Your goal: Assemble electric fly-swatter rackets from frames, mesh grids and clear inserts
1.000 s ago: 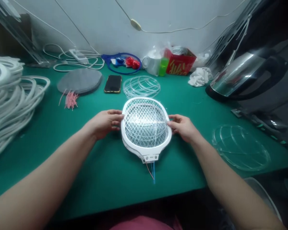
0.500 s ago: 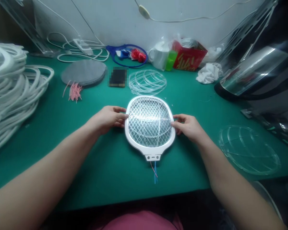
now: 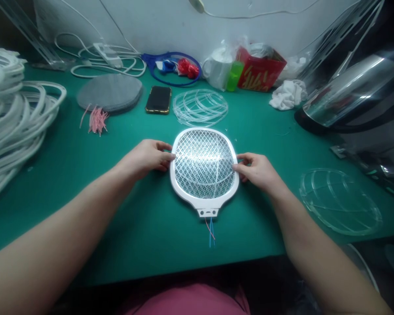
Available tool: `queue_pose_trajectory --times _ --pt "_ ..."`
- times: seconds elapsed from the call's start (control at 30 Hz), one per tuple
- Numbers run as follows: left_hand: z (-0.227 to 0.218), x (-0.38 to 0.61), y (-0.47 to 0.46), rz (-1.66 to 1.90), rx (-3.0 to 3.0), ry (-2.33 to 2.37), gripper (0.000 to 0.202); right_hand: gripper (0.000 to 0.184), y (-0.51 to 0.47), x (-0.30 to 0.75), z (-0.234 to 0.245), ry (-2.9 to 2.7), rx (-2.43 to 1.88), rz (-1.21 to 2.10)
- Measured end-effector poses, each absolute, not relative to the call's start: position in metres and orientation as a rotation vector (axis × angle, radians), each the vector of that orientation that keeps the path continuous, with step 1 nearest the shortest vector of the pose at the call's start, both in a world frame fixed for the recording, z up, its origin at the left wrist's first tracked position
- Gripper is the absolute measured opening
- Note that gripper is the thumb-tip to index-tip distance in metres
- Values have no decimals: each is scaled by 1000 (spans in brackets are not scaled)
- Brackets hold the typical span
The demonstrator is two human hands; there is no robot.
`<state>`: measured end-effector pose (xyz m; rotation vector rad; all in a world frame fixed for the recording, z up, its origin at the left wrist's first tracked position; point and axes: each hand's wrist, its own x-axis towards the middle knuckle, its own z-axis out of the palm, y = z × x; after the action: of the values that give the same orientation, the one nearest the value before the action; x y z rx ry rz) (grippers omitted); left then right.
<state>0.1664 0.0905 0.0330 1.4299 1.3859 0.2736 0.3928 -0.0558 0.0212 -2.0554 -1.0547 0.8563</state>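
A white mosquito swatter head [image 3: 204, 202] with shiny metal mesh lies over the green table, its neck toward me. Pink and blue wires [image 3: 211, 232] trail from the neck. My left hand [image 3: 150, 158] grips the left rim, thumb on top and fingers at the edge. On the opposite rim, my right hand [image 3: 254, 169] pinches the frame the same way. Just beyond the head lies a stack of clear ribbed plastic pieces [image 3: 200, 107].
White frames [image 3: 16, 118] are piled at left. Behind are grey mesh discs [image 3: 110, 92], pink wires [image 3: 98, 120], a phone [image 3: 158, 99], a blue frame [image 3: 170, 81], a white mug [image 3: 216, 72] and a red box [image 3: 262, 72]. A clear ribbed piece [image 3: 341, 201] and metal kettle [image 3: 344, 96] stand right.
The whole view has shifted slightly, so things sit a little higher in the picture. Both hands keep their hold on the swatter head's rim.
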Motion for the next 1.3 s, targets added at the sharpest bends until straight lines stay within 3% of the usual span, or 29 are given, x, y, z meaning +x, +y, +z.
queue_pose_trajectory --times 0.4,0.53,0.7,0.87,0.97,1.17,1.3 --pt "27 163 98 151 1550 1424 56 28 -56 399 19 -980 -1965 1014" --pt "29 165 99 109 1564 1445 57 17 -55 402 19 -868 -1903 1132" --pt "28 166 102 93 1521 1444 65 8 -52 398 23 -893 -2037 1071" --pt "25 164 105 107 1546 1398 82 16 -51 395 25 -978 -2106 1019" --pt "29 166 106 85 1635 1363 78 21 -50 394 27 -1102 -2125 916" --pt "35 173 111 82 1656 1404 68 5 -38 397 25 -1089 -2143 869" --pt "31 174 118 93 1549 1396 80 12 -31 401 25 -881 -2144 994"
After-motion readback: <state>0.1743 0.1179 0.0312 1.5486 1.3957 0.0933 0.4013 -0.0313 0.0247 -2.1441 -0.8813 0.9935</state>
